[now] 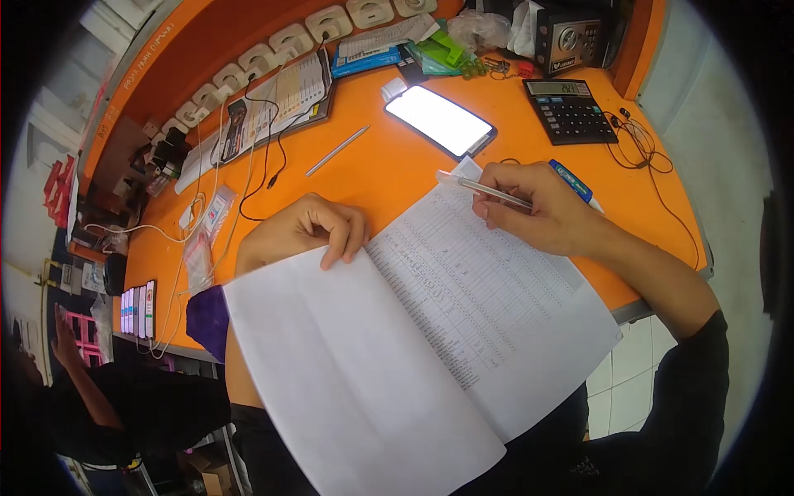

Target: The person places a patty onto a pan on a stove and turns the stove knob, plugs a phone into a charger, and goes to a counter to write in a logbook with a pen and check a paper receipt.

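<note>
An open paper booklet (529, 322) lies tilted over the desk's front edge. Its right page carries a printed table with handwritten marks, while the left page (356, 372) looks blank. My left hand (318, 227) is closed on the top edge of that left page, with its fingers curled over the paper. Above the top of the printed page, my right hand (546, 207) grips a clear pen (488, 191), which points up and to the left. A blue object with white lettering (571, 180) lies just beyond my right hand.
On the orange desk (347, 186) are a phone with a bright white screen (438, 120), a silver pencil-like stick (337, 151), a calculator (571, 112), loose cables (645, 153) and printed sheets (277, 107). Several sockets (289, 41) line the back. Another person's arm (78, 372) shows at left.
</note>
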{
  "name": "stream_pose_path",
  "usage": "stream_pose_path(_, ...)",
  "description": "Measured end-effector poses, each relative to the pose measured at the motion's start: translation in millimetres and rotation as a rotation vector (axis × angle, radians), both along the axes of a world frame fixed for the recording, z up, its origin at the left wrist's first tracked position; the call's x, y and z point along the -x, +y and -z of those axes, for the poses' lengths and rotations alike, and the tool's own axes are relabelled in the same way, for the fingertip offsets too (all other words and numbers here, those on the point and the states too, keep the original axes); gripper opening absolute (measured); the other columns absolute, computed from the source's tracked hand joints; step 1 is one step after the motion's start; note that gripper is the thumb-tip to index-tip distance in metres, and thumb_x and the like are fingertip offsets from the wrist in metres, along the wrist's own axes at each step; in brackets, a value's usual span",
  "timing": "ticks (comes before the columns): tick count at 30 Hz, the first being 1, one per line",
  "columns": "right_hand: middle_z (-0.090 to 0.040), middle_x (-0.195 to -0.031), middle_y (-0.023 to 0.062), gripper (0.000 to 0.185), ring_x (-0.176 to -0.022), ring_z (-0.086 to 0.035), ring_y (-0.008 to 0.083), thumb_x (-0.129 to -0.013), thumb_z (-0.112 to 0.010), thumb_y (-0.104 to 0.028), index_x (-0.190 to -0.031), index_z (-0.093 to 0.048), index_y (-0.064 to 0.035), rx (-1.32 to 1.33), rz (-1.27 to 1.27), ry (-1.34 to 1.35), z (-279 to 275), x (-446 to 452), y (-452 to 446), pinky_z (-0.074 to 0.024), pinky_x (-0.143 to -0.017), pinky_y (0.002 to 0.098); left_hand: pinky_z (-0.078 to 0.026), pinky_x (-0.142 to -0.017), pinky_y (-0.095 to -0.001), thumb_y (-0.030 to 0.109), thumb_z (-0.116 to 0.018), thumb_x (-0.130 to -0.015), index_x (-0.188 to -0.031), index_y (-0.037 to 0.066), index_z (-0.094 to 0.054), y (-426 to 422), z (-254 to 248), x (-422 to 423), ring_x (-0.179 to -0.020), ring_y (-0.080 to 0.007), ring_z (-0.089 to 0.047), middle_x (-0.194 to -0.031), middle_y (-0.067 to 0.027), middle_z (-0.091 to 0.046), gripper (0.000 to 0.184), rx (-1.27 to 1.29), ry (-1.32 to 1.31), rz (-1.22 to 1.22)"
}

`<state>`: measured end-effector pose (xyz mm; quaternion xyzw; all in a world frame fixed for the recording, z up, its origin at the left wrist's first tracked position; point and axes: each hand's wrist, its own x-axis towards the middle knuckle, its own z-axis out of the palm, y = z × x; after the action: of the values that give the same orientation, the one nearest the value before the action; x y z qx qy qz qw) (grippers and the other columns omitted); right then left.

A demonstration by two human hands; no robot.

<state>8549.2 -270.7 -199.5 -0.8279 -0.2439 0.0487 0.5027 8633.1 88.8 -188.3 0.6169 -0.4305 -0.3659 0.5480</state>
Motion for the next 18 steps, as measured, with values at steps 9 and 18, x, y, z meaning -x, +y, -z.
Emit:
stream_pose_path(9, -0.063, -0.08, 0.0032, 0.02, -0.068, -0.053, 0.0079, -0.104, -0.069, -0.02, -0.096, -0.068, -0.0022, 0.068, 0.0, -0.03, -0.5, -0.4, -0.8, -0.0394, -0.062, 0.0274, -0.044, -0.078, -0.0272, -0.001, -0.077, -0.083, -0.066, 0.008, -0.069, -1.5, -0.7, 2.1, -0.086, -0.0172, -0.059, -0.08, -0.0049, -0.064, 0.021, -0.048, 0.008, -0.011)
stream_pose_path(18, -0.058, -0.072, 0.0064, 0.021, -0.069, -0.05, 0.0129, -0.103, -0.068, -0.02, -0.095, -0.066, -0.0005, 0.089, 0.007, 0.005, -9.9, 3.3, 1.4, -0.0384, -0.064, 0.0334, -0.045, -0.079, -0.0253, 0.007, -0.084, -0.081, -0.068, 0.009, -0.07, -2.1, -0.5, 5.3, -0.089, -0.0154, -0.059, -0.087, -0.0046, -0.065, 0.019, -0.06, 0.071, -0.033)
